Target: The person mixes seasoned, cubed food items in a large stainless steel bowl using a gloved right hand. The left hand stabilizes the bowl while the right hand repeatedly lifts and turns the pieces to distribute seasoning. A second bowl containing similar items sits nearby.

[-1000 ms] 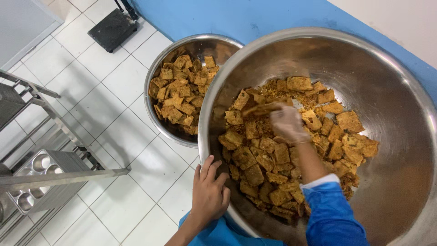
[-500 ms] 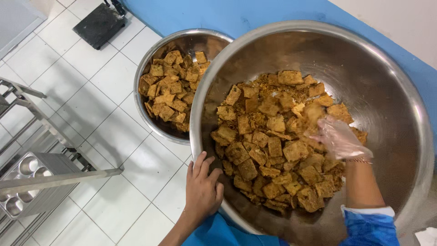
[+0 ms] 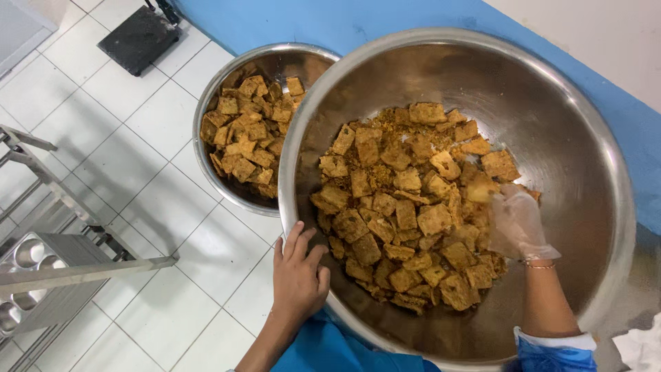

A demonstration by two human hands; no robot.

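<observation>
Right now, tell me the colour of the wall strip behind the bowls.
Blue wall strip, clearest in the head view.

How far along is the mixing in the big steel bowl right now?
Looks done: the fried pieces in the big bowl already carry brown seasoning crumbs. In hand: the gloved right hand sits among the pieces, and the bare left hand grips the rim. Left: a second bowl of similar pieces sits on the floor, untouched.

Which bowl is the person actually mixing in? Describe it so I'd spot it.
Start at the blue wall. Two steel bowls of brown fried pieces sit below it; it is the big bowl, with the gloved right hand inside. The smaller bowl is untouched.
</observation>
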